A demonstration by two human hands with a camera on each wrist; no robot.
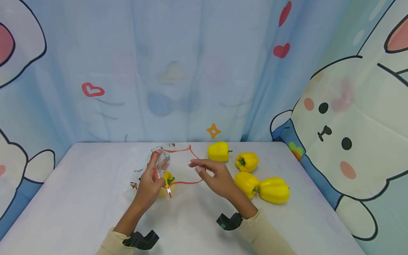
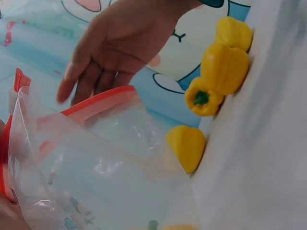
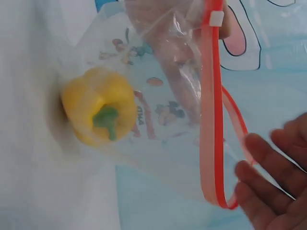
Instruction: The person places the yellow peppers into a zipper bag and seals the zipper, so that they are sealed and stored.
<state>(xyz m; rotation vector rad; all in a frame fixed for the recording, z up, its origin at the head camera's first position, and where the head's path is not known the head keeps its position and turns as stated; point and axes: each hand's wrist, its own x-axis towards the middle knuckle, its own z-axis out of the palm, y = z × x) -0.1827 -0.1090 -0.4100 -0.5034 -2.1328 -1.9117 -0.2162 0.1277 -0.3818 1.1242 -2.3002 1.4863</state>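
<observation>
My left hand (image 1: 147,186) grips one side of a clear zip bag (image 2: 115,172), thumb in front. The bag's red zip rim (image 3: 218,143) stands spread wide, and a white slider with a red tip (image 1: 169,192) hangs by the left thumb. Inside the bag lies a yellow bell pepper (image 3: 103,105), its green stem facing the right wrist camera. My right hand (image 1: 216,177) is at the rim's right side, fingers loosely extended and holding nothing. In the right wrist view its fingertips (image 3: 244,165) are right at the rim.
Several more yellow bell peppers (image 1: 274,190) lie on the white table (image 1: 95,212), right of the bag and beyond the right wrist. Another pepper (image 1: 218,151) sits near the table's back edge. A printed blue curtain (image 1: 197,71) hangs behind.
</observation>
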